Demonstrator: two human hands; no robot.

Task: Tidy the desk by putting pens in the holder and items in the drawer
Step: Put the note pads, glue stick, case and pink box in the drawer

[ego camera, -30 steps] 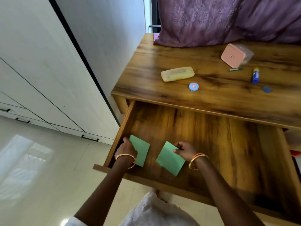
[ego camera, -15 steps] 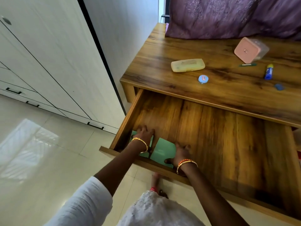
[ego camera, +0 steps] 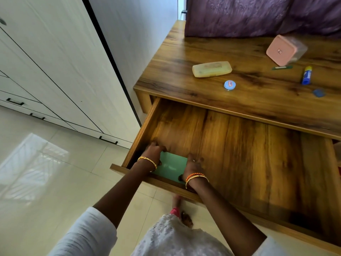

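Note:
The wooden drawer (ego camera: 137, 139) is pulled wide open under the desk top (ego camera: 177, 58). Green paper sheets (ego camera: 171, 166) lie flat in its front left corner. My left hand (ego camera: 154, 152) grips their left edge with curled fingers. My right hand (ego camera: 193, 166) holds their right edge, thumb at the near side. On the desk lie a yellow case (ego camera: 211, 69), a round blue tin (ego camera: 229, 85), a pink box (ego camera: 281, 49), a thin green pen-like item (ego camera: 282, 67), a blue glue stick (ego camera: 306, 75) and a small blue piece (ego camera: 318, 92).
A purple cloth (ego camera: 239, 15) hangs over the back of the desk. White cabinets (ego camera: 46, 61) with black handles line the wall on the left. Glossy floor tiles (ego camera: 46, 172) lie below, and my foot (ego camera: 186, 218) shows under the drawer front.
The two green sheets, held apart a second ago, have been brought together into the drawer's front left corner. Both hands moved closer to each other. The view shifted slightly left.

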